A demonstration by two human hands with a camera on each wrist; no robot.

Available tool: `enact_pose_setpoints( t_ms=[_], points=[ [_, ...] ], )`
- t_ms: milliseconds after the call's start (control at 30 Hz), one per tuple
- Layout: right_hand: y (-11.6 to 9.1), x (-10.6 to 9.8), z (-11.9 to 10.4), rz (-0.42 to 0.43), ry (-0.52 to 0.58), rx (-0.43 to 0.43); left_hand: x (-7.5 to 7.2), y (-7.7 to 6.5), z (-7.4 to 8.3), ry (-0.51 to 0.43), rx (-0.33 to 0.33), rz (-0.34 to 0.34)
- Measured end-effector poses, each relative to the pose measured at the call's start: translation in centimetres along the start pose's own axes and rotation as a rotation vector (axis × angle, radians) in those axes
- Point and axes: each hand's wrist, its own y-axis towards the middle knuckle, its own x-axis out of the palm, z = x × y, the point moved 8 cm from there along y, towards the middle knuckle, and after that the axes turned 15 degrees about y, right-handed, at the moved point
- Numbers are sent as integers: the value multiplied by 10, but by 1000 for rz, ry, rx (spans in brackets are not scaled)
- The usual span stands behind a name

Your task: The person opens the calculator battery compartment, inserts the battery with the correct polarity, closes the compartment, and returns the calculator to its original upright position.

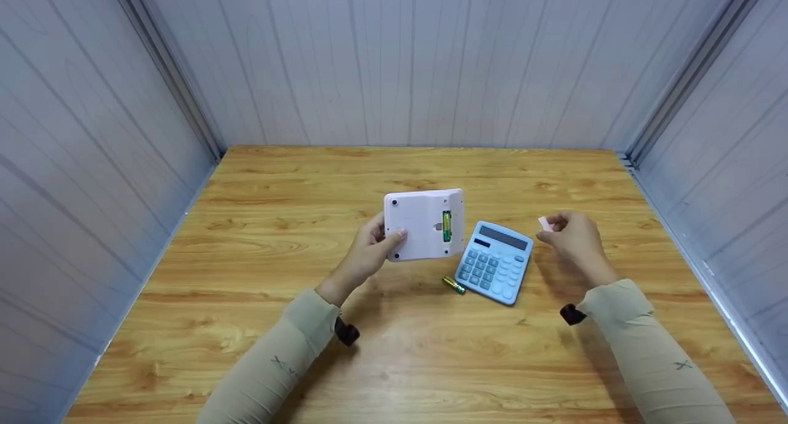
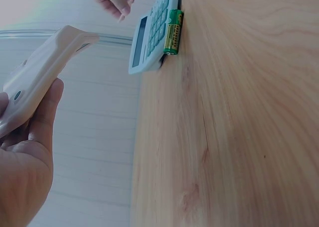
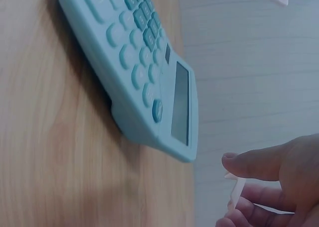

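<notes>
My left hand (image 1: 367,250) grips a pale pink calculator (image 1: 418,224) by its left edge, thumb on the back, which faces up. In its uncovered battery slot lies a green and gold battery (image 1: 447,226). Between thumb and fingers my right hand (image 1: 575,239) pinches a small pale pink battery cover (image 1: 545,224), above the table to the right. A light blue calculator (image 1: 496,263) lies face up between the hands. Against its lower left corner rests a loose green and gold battery (image 1: 454,285), also seen in the left wrist view.
The wooden table (image 1: 277,227) is bounded by pale panelled walls (image 1: 381,61) at the back and both sides. Metal corner rails (image 1: 166,61) run up where the walls meet. A black wrist device (image 1: 572,314) sits at each cuff.
</notes>
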Motion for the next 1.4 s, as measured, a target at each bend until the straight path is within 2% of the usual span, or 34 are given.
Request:
enact_pose_setpoints(
  t_ms=[233,667,900,1400],
  points=[
    [-6,4,-17,34,3,-96,0,0,1,6,2,9],
    [-17,13,-36,54,55,-120,-1,0,0,10,-13,22],
    [-21,23,-44,37,75,-105,0,0,-1,9,-17,22],
    [-29,36,-61,43,149,-192,2,2,1,16,5,1]
  ],
)
